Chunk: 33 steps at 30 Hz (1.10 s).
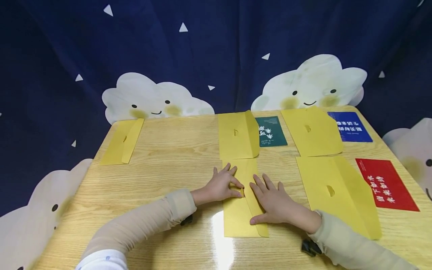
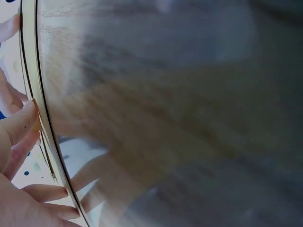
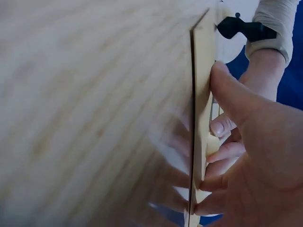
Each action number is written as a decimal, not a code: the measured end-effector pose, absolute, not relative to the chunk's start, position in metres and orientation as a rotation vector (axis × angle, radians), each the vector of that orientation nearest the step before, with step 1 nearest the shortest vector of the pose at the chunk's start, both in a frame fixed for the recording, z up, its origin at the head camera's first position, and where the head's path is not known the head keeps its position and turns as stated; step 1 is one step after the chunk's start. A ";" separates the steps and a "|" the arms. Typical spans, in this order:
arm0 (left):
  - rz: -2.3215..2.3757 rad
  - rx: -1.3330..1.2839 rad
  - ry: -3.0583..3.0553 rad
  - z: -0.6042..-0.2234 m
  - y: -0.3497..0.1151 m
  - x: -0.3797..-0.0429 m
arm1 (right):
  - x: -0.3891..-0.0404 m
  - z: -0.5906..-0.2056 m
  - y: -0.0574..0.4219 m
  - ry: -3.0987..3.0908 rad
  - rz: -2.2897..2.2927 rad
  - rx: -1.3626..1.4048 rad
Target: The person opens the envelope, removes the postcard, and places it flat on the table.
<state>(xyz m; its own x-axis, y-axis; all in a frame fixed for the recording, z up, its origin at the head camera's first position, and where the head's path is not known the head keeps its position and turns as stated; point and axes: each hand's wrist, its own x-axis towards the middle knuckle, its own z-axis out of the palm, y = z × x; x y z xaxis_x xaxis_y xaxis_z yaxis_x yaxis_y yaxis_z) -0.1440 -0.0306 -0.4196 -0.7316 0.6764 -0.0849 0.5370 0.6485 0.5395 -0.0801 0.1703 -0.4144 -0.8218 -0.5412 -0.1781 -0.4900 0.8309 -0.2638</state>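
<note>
A yellow envelope (image 1: 236, 221) lies on the table in front of me, its long flap (image 1: 255, 202) folded over along the right side. My left hand (image 1: 221, 185) is on its left half, thumb and index finger pinching the small tab (image 1: 242, 192) at the slot while the other fingers spread upward. Over the flap, my right hand (image 1: 275, 200) rests with spread, nearly straight fingers, its thumb near the lower part. From the side, the left wrist view shows the left fingers (image 2: 21, 123) at the envelope's edge-on surface. In the right wrist view, the right thumb (image 3: 227, 85) touches the envelope (image 3: 202, 75).
Behind it lies another yellow envelope (image 1: 233, 135) beside a green card (image 1: 271, 131). To the right are two more envelopes (image 1: 312, 131), with a blue card (image 1: 352, 127) and a red card (image 1: 388, 183). A folded envelope (image 1: 119, 144) lies far left on the wooden table (image 1: 175, 150).
</note>
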 end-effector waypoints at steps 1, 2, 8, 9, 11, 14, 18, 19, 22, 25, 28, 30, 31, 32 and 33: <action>0.711 0.979 2.592 -0.420 -0.030 -0.144 | -0.079 -0.414 0.169 2.774 -0.298 -0.785; 0.709 0.980 2.591 -0.420 -0.030 -0.144 | -0.078 -0.414 0.169 2.779 -0.300 -0.777; 0.693 0.969 2.593 -0.420 -0.030 -0.144 | -0.076 -0.415 0.170 2.778 -0.347 -0.743; 0.691 0.969 2.594 -0.420 -0.030 -0.144 | -0.075 -0.415 0.171 2.776 -0.355 -0.739; 0.687 0.969 2.598 -0.420 -0.030 -0.144 | -0.075 -0.414 0.171 2.776 -0.374 -0.737; 0.684 0.965 2.599 -0.420 -0.030 -0.145 | -0.074 -0.412 0.173 2.779 -0.393 -0.754; 0.683 0.963 2.596 -0.421 -0.030 -0.146 | -0.074 -0.408 0.175 2.788 -0.403 -0.789; 0.684 0.964 2.596 -0.421 -0.030 -0.146 | -0.074 -0.407 0.176 2.789 -0.409 -0.797; 0.682 0.966 2.598 -0.421 -0.029 -0.146 | -0.075 -0.405 0.179 2.783 -0.413 -0.820; 0.678 0.961 2.598 -0.421 -0.029 -0.146 | -0.076 -0.401 0.181 2.765 -0.435 -0.852; 0.669 0.957 2.601 -0.421 -0.029 -0.145 | -0.077 -0.397 0.184 2.748 -0.455 -0.912; 0.664 0.954 2.605 -0.420 -0.028 -0.145 | -0.077 -0.393 0.186 2.742 -0.445 -0.958; 0.662 0.953 2.605 -0.420 -0.028 -0.144 | -0.078 -0.392 0.187 2.741 -0.435 -0.977; 0.662 0.953 2.605 -0.420 -0.028 -0.144 | -0.078 -0.390 0.188 2.742 -0.422 -0.990; 0.662 0.952 2.604 -0.419 -0.028 -0.144 | -0.078 -0.388 0.189 2.747 -0.404 -0.998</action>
